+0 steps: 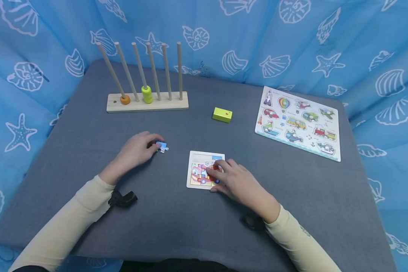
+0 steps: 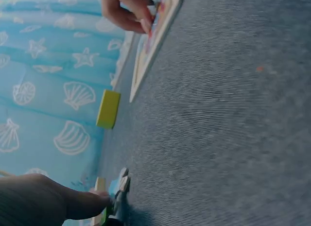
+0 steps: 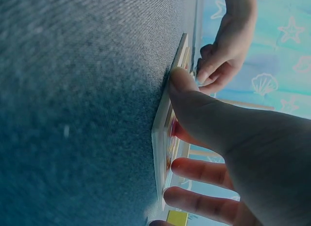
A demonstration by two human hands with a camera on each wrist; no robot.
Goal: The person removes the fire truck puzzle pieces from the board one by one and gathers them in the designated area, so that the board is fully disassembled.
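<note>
Inside the puzzle tray (image 1: 194, 155) — assembled pieces (image 1: 200, 174) under right-hand fingers (image 1: 215, 168).

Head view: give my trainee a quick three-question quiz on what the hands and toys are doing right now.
1. True or false: the left hand touches a blue puzzle piece on the table.
2. The right hand rests on: A) the vehicle board, B) the small puzzle tray, C) the green block.
3. How many rings sit on the peg rack?

Key: 1 true; 2 B; 3 two, an orange ring and a yellow-green ring.
</note>
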